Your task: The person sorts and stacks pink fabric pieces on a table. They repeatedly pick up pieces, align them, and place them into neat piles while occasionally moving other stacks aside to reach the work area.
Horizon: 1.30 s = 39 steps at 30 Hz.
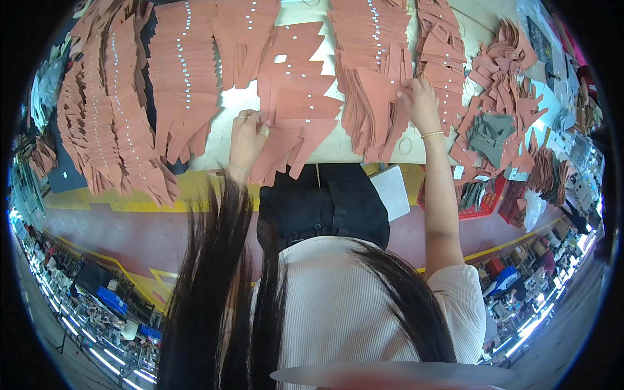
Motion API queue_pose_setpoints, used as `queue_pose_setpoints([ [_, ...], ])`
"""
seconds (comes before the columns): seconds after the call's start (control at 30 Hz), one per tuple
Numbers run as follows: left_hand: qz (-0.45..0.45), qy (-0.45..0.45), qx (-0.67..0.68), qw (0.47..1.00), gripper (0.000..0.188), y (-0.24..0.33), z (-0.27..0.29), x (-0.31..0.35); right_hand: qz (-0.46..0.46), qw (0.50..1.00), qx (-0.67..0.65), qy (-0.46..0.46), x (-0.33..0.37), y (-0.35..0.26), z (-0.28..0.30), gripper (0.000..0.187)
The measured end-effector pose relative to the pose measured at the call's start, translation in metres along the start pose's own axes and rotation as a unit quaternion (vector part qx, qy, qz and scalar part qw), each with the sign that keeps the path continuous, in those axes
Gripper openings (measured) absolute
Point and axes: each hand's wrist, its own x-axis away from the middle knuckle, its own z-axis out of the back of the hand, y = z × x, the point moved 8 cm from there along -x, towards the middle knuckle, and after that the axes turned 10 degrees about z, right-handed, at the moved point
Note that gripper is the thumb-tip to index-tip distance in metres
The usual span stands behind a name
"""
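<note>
Overlapping salmon-brown cut fabric pieces (305,84), tagged with small white labels, lie in a column before me. My left hand (247,140), wearing a ring, is at the near left edge of this column, its fingers curled with the thumb against a piece there. To the right is another fanned stack of cut pieces (364,97) with narrow strips along its right side. My right hand (421,104), with a thin bracelet, pinches at the edge of those strips. Its fingertips partly hide what they grip.
More labelled rows of cut pieces (123,110) fill the table's left. At right lie a loose heap of pieces (504,84) and a grey-green bundle (489,138). Below the table edge stands a red basket (482,207). A white board (391,193) shows beside my lap.
</note>
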Motion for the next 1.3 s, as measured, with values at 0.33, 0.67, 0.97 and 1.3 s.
queue_pose_setpoints([
  [0.33, 0.001, 0.008, -0.014, 1.0, 0.027, -0.001, 0.004, 0.007, 0.007, 0.997, -0.056, -0.052, -0.019, 0.017, 0.0, 0.03],
  [0.67, 0.084, 0.034, -0.045, 0.995, 0.029, -0.043, 0.019, 0.014, -0.021, 0.994, -0.091, -0.064, -0.018, 0.008, 0.002, 0.029],
  [0.97, 0.133, 0.057, -0.061, 0.988, 0.039, -0.059, 0.017, 0.029, -0.02, 0.995, -0.076, -0.065, -0.019, 0.006, 0.002, 0.029],
  [1.3, 0.184, 0.103, 0.032, 0.977, 0.039, -0.069, 0.013, 0.032, 0.021, 0.997, -0.064, -0.024, -0.016, 0.005, 0.001, 0.028],
])
